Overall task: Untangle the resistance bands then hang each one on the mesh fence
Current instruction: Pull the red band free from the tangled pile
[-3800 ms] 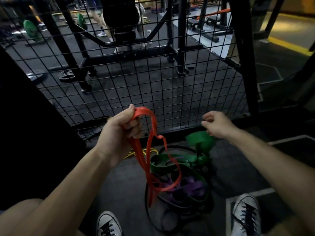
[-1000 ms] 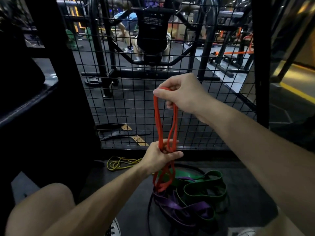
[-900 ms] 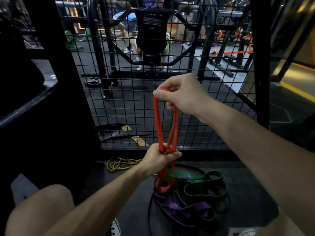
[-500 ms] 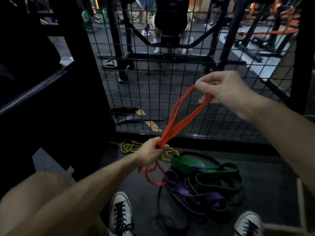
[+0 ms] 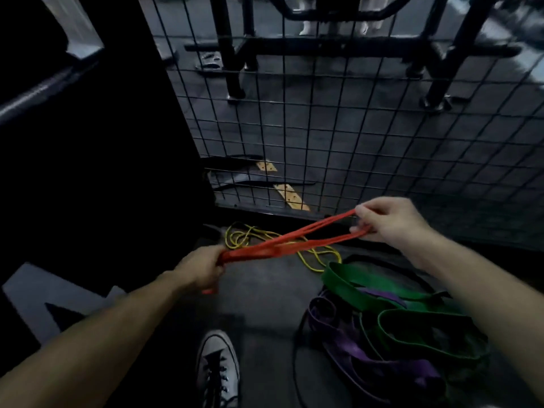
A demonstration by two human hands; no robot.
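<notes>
Red band [image 5: 294, 241] stretched, seemingly twisted.

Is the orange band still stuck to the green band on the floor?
Apart. The head view shows the orange band stretched between both hands, above bare floor, clear of the green band.

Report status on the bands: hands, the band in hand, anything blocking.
Left hand and right hand both gripping the orange band, stretched between them. Not yet on the mesh fence. Green band and purple band tangled on floor.
</notes>
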